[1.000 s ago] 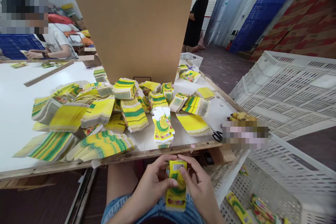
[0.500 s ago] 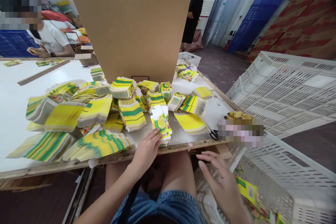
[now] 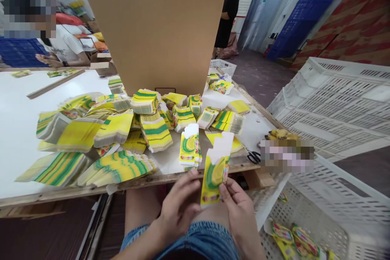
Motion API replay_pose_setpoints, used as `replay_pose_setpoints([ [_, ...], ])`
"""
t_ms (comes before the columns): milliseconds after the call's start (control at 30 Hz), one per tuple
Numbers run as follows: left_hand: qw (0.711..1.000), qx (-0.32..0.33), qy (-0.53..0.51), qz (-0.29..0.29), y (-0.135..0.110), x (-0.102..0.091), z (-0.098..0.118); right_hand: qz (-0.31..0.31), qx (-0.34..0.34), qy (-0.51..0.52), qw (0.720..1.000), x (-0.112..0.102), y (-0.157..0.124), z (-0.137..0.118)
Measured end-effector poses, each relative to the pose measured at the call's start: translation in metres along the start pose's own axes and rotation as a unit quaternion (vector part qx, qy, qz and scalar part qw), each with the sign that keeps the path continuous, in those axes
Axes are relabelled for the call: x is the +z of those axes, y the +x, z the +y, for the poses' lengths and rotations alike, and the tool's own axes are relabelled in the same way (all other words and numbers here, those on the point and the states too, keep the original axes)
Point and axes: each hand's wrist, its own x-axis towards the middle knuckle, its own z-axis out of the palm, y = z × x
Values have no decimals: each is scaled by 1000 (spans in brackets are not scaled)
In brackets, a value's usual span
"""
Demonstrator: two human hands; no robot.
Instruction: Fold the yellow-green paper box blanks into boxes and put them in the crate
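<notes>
The right hand (image 3: 240,209) of the seated person pinches a carton (image 3: 215,174) between thumb and fingers, gripping only its lower right edge. The left hand (image 3: 179,199) is half curled, its fingers loosely spread and holding nothing; it waits just beside the carton's left edge, and I see no contact between them.

With so little card in the pinch, the carton could slip or swing round and fall to the lap below if the fingers relax. The card looks thin, so a hard squeeze from the left hand could crease it. Just beyond the left fingertips, a small stack (image 3: 189,146) of similar cartons lies near the table's front edge; a careless knuckle might push it off.

The carton stands up from the hand, its top leaning to the right. It is bright yellow, with a green swirl around a yellow shape, a band of reddish lettering near the bottom, a printed side, and white flaps sticking up, unfolded. Whether anything is inside, I cannot tell.

Farther out, beyond and to the left of the left hand, banded-looking heaps of yellow and green cartons (image 3: 115,168) cover the table (image 3: 18,109). Beyond the right hand lie black scissors (image 3: 253,156); to its right, a white crate (image 3: 329,187) holds colourful packs (image 3: 301,239).
</notes>
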Motion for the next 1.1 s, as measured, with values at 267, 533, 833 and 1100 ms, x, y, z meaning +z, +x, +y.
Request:
replay_pose_setpoints([
  [267, 830, -362, -422, -56, 17, -5, 14, -75, 3, -7, 997, 8, -13, 19],
  [533, 835, -381, -396, 3, 15, 3, 13, -61, -29, -148, 987, 3, -19, 8],
  [833, 896, -374, -229, 74, 8, 14, 10, 4, -94, -217, 972, 1, -20, 25],
  [1100, 917, -342, -185, -93, -1, -8, 19, -89, -112, -212, 967, -10, -18, 4],
])
